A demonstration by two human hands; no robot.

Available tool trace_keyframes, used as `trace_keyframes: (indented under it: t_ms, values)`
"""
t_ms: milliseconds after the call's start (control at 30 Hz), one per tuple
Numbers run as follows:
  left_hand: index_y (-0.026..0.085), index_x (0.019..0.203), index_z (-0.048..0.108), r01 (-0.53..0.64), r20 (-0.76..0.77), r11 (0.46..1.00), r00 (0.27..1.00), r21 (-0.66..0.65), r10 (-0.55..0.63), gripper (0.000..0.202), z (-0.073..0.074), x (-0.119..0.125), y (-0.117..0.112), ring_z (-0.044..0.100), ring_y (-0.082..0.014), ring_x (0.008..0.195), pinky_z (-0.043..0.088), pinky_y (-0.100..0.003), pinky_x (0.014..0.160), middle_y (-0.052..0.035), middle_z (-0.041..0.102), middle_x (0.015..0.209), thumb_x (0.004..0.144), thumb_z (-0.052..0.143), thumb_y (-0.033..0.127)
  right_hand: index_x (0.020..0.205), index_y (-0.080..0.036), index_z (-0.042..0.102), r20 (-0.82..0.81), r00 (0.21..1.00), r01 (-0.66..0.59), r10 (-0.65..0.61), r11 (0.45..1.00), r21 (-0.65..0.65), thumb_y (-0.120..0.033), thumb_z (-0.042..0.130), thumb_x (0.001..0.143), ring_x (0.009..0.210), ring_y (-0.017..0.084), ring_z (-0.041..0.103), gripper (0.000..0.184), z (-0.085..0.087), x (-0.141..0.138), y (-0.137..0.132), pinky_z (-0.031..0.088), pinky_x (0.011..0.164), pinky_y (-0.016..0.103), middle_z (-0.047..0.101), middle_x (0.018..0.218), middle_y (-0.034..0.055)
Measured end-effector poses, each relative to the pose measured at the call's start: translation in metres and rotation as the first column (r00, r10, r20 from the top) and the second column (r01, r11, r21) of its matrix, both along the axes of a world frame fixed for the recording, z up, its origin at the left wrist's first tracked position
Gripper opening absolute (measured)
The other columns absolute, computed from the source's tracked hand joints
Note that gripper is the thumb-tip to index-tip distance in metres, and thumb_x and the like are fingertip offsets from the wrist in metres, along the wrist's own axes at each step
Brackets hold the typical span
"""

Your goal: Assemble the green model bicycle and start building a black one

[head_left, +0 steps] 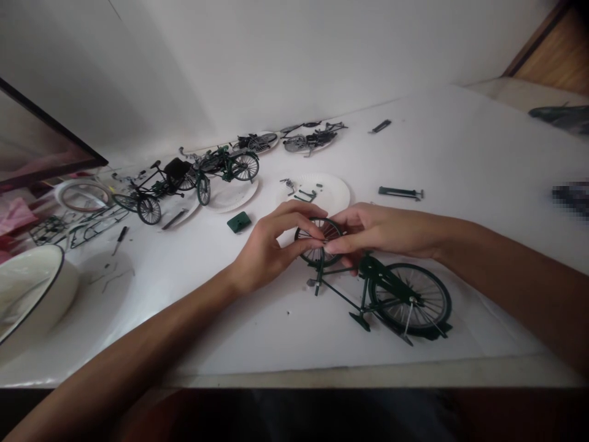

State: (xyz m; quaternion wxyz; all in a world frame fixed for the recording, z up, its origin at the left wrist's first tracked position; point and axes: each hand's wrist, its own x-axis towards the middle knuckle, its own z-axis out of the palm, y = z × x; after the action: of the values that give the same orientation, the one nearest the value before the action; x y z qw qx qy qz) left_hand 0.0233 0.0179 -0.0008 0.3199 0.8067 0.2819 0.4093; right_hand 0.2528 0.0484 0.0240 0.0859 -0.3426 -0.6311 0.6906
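A dark green model bicycle (363, 273) lies tilted near the table's front edge, its front wheel (338, 228) pointing away to the left. My left hand (280, 239) is closed at that wheel, with thumb and forefinger pinching at its hub. From the other side, my right hand (372, 232) grips the same wheel, its thumb pressed by the hub and its other fingers partly hidden behind the spokes. Any small part between the fingertips is too small to make out. The rear wheel (414, 298) and a metal kickstand (408, 319) rest at the right.
Beyond my hands, a paper plate (338, 190) carries small green and metal parts. Several model bicycles (225, 162) stand at the back left. A green block (239, 221), a screwdriver (120, 238), a dark green part (399, 193) and an enamel basin (50, 288) are around.
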Motion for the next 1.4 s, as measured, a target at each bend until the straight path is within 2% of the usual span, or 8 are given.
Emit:
trace_keyframes:
  t_ms: [167,333,467,567,800,1000,1200,1400]
  values:
    - [0.021,0.104,0.075,0.058,-0.057,0.997,0.997,0.047,-0.055,0.016,0.0034,-0.0032,0.0002,0.061,-0.0216,0.119,0.054,-0.042,0.102,-0.0108,0.063,0.126,0.095,0.064,0.014,0.102,-0.018,0.07,-0.009,1.0,-0.021,0.021,1.0,0.004,-0.036,0.073,0.086,0.076,0.016,0.063,0.025,0.0027,-0.0009,-0.0006,0.053,0.073,0.031,0.067,0.085,0.0033]
    - [0.024,0.107,0.076,0.076,-0.091,0.992,0.994,0.105,-0.067,0.018,0.0049,-0.0019,0.0005,0.061,-0.0233,0.12,0.054,-0.044,0.102,-0.0105,0.065,0.124,0.091,0.07,0.018,0.096,-0.018,0.072,-0.004,1.0,-0.031,0.031,0.999,-0.007,-0.034,0.074,0.084,0.075,0.016,0.062,0.02,0.004,-0.0021,-0.001,0.053,0.073,0.031,0.067,0.085,0.0034]
    - [0.023,0.105,0.076,0.034,-0.024,0.998,0.999,0.056,-0.032,0.015,0.0004,-0.0004,0.0008,0.064,-0.022,0.114,0.057,-0.04,0.096,-0.0103,0.066,0.12,0.091,0.071,0.02,0.096,-0.018,0.072,0.0,1.0,-0.022,0.022,1.0,0.004,-0.035,0.073,0.085,0.076,0.016,0.062,0.021,0.0036,-0.0019,-0.0017,0.052,0.072,0.031,0.065,0.084,0.003]
    - [0.02,0.101,0.075,0.018,0.017,1.0,1.0,0.002,-0.018,0.01,-0.0014,-0.0016,0.0013,0.063,-0.023,0.115,0.055,-0.042,0.1,-0.0115,0.065,0.121,0.092,0.07,0.021,0.096,-0.018,0.071,0.009,1.0,0.014,-0.014,1.0,0.012,-0.037,0.074,0.084,0.078,0.016,0.063,0.022,0.0026,-0.0008,-0.0018,0.053,0.073,0.031,0.066,0.089,0.004]
    - [0.023,0.105,0.076,0.1,-0.044,0.995,0.994,-0.01,-0.101,0.015,0.0,-0.0034,0.003,0.061,-0.0221,0.119,0.056,-0.037,0.098,-0.0106,0.062,0.128,0.091,0.071,0.019,0.099,-0.018,0.071,-0.003,1.0,-0.031,0.032,0.999,0.014,-0.038,0.074,0.085,0.075,0.016,0.062,0.025,0.0037,-0.0005,-0.0013,0.053,0.072,0.03,0.067,0.084,0.0035]
    - [0.019,0.096,0.076,0.044,0.043,0.996,0.998,-0.078,-0.041,0.008,-0.0016,-0.0017,0.0049,0.065,-0.0222,0.114,0.055,-0.039,0.099,-0.0108,0.068,0.122,0.089,0.074,0.02,0.098,-0.019,0.071,0.013,1.0,0.003,-0.003,1.0,0.016,-0.037,0.073,0.084,0.075,0.016,0.063,0.023,0.0035,-0.002,-0.0022,0.054,0.071,0.031,0.066,0.084,0.0036]
    - [0.023,0.108,0.076,0.172,-0.043,0.982,0.983,-0.081,-0.176,0.018,0.0034,-0.0015,0.0037,0.063,-0.0239,0.12,0.057,-0.04,0.096,-0.0117,0.063,0.131,0.094,0.066,0.019,0.098,-0.017,0.072,0.042,0.999,-0.027,0.025,0.998,0.052,-0.041,0.074,0.084,0.074,0.017,0.064,0.028,0.0037,-0.0018,-0.0018,0.054,0.072,0.032,0.067,0.082,0.0043]
    - [0.019,0.1,0.074,0.083,0.032,0.993,0.996,-0.089,-0.081,0.009,0.0004,0.0005,0.0021,0.066,-0.0227,0.113,0.056,-0.038,0.097,-0.0116,0.068,0.123,0.092,0.071,0.021,0.098,-0.018,0.071,0.038,0.999,-0.01,0.008,0.999,0.052,-0.039,0.073,0.085,0.075,0.017,0.064,0.025,0.0033,-0.003,-0.0023,0.053,0.072,0.032,0.067,0.081,0.0029]
